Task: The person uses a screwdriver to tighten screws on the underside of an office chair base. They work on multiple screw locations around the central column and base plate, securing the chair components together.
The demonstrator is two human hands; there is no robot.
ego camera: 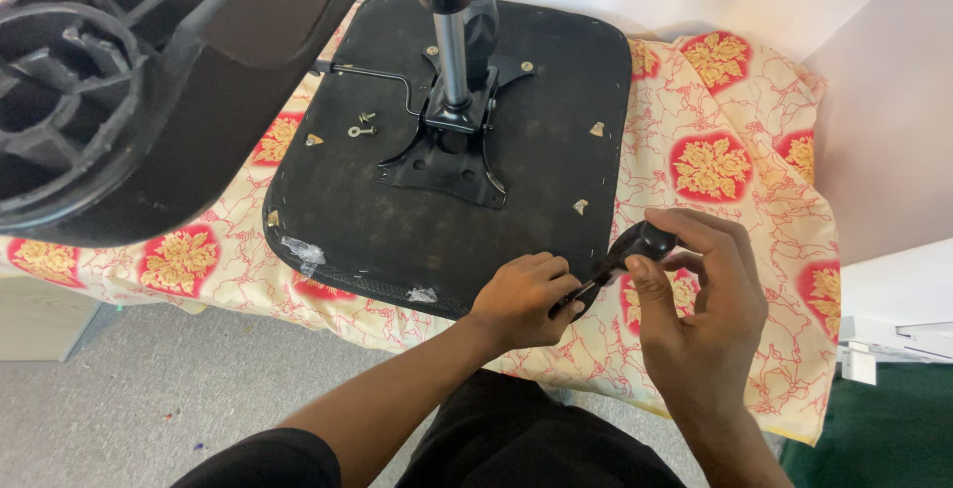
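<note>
Head view: screwdriver (pixel 625 255) at five o'clock on the upturned chair seat (pixel 397 220), right hand (pixel 710 289) clamped on its black handle, left hand (pixel 521 294) pinching the shaft at the seat's edge; loose screws (pixel 362 127) at ten o'clock, floral bedsheet (pixel 735 170) beneath.

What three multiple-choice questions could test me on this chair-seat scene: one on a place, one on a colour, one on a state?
1. Where do the loose screws lie?
A. On the grey floor
B. On the upturned seat base, left of the metal post
C. In the left hand

2. What colour are the flower patches on the cloth?
A. Blue
B. Green
C. Red with yellow

3. How is the right hand occupied?
A. Gripping a black screwdriver handle
B. Flat on the floor
C. Open and empty

Answers: 1 B, the screws sit on the black underside beside the bracket. 2 C, red patches carry yellow flowers. 3 A, its fingers wrap the handle while the left hand pinches the shaft at the seat's edge.
</note>
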